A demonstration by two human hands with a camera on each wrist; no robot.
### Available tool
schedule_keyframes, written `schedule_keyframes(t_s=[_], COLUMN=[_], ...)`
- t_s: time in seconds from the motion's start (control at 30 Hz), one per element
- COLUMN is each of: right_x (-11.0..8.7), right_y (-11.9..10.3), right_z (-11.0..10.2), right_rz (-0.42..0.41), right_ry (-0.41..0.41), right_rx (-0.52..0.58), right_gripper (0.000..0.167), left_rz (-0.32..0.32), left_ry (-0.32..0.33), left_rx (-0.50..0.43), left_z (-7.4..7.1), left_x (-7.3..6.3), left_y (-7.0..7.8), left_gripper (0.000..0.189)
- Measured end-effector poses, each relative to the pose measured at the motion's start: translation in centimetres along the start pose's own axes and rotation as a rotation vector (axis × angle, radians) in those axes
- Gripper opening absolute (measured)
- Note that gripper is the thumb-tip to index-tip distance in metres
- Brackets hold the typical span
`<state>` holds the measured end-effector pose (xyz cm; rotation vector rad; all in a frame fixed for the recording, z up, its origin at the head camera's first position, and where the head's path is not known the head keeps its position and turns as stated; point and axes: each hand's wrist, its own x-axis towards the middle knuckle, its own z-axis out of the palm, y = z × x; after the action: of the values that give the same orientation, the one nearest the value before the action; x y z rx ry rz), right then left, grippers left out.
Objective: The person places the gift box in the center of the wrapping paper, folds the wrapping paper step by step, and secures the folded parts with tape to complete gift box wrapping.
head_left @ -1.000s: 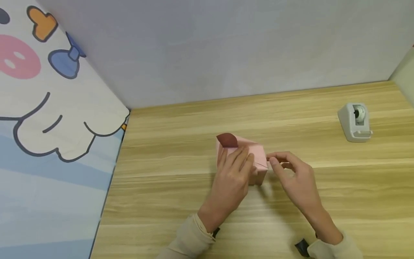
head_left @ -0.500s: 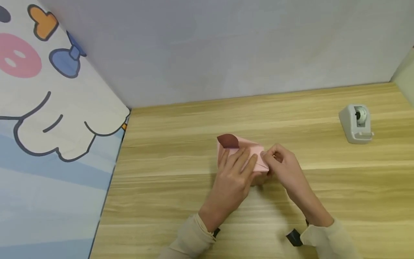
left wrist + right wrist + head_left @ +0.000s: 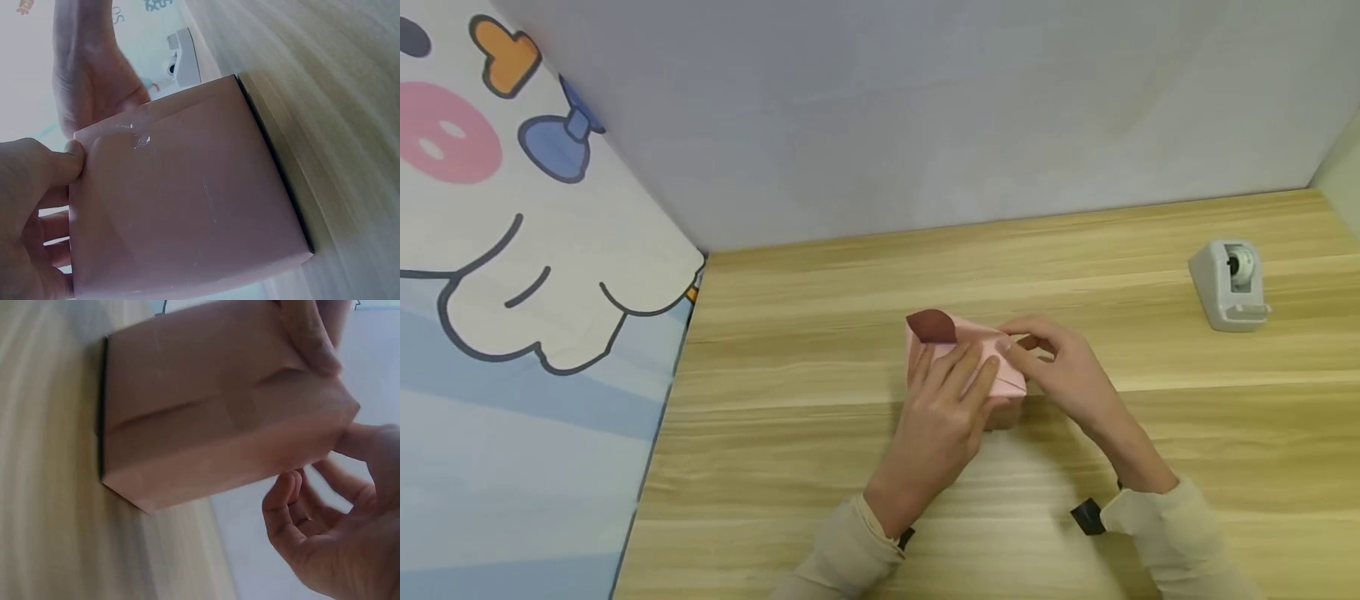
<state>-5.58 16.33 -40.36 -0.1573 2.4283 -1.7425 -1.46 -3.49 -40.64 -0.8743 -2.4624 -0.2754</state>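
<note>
Head view: pink box (image 3: 1009,387) on wooden table (image 3: 805,333), beneath straight, slightly spread fingers of left hand (image 3: 931,417); right hand (image 3: 1075,379) at its right-hand end, thumb on top; grey tape dispenser (image 3: 1219,292) well apart. Left wrist view: left thumb over the box's top edge. Right wrist view: right fingers bent beside box, thumb at top edge; pinching or merely touching, impossible to tell.
</note>
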Motion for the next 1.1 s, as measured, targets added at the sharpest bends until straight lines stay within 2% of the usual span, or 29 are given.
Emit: schedule_keyframes(t_s=[0.1, 0.23, 0.53, 0.7, 0.9, 1.1], right_x=[0.5, 0.8, 1.8, 2.2, 2.8, 3.3], right_y=[0.2, 0.4, -0.2, -0.4, -1.2, -1.8], right_z=[-0.4, -0.4, -0.5, -0.6, -0.4, -0.1], right_rz=[-0.116, -0.189, -0.196, -0.174, -0.187, -0.194], right_ry=[0.044, 0.094, 0.075, 0.055, 0.045, 0.041], right_rx=[-0.101, -0.121, -0.166, -0.156, -0.127, -0.149], right_gripper=[0.016, 0.009, 0.008, 0.007, 0.006, 0.008], left_rz=[0.0, 0.006, 0.01, 0.009, 0.011, 0.003], left_ry=[-0.006, -0.012, -0.011, 0.001, 0.004, -0.002], left_rx=[0.001, 0.005, 0.004, -0.007, -0.017, -0.016], left_z=[0.0, -0.1, 0.0, 0.1, 0.2, 0.2], left_x=[0.0, 0.0, 0.1, 0.1, 0.0, 0.1], left_y=[0.1, 0.1, 0.1, 0.0, 0.0, 0.1], left_gripper=[0.04, 0.04, 0.041, 0.04, 0.039, 0.039])
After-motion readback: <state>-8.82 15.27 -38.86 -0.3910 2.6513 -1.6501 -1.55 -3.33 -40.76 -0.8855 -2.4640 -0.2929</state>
